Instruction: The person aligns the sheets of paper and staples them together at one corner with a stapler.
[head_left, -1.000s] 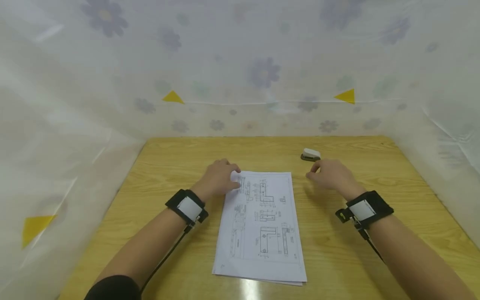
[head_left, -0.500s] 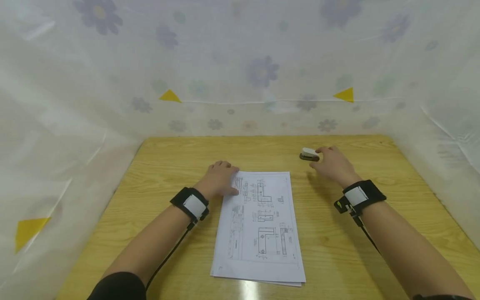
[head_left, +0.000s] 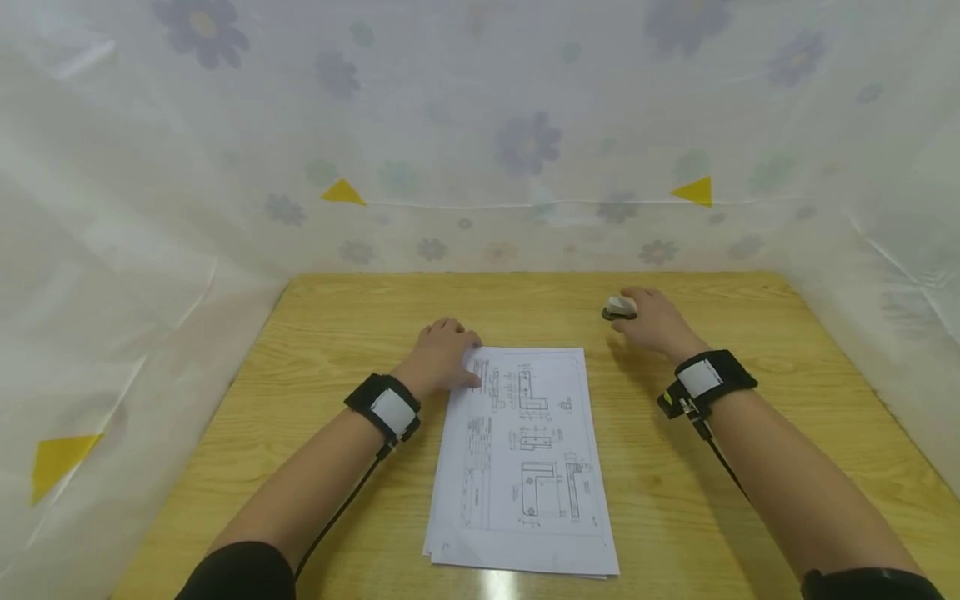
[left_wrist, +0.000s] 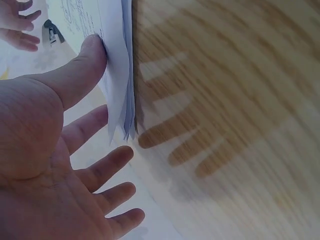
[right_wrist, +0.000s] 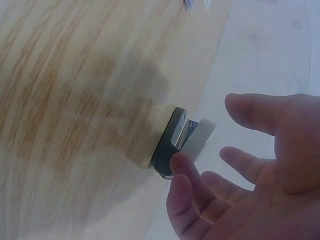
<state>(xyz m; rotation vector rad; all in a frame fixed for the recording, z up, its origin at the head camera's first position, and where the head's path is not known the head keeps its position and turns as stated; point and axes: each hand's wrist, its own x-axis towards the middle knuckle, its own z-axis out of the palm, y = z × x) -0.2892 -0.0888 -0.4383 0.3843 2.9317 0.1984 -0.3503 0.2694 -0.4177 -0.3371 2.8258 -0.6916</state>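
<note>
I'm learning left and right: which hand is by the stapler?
The right hand, close beside the stapler; the left hand touches the papers.

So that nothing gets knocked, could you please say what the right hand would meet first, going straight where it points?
The right hand would likely meet the stapler first; whether its fingers already touch it is unclear.

Your bare right hand (head_left: 657, 322), short of the small white-and-dark stapler (head_left: 619, 307) a second ago, now stands at its right end; the printed white paper top sheet (head_left: 502, 442) lies slightly nearer you.
</note>
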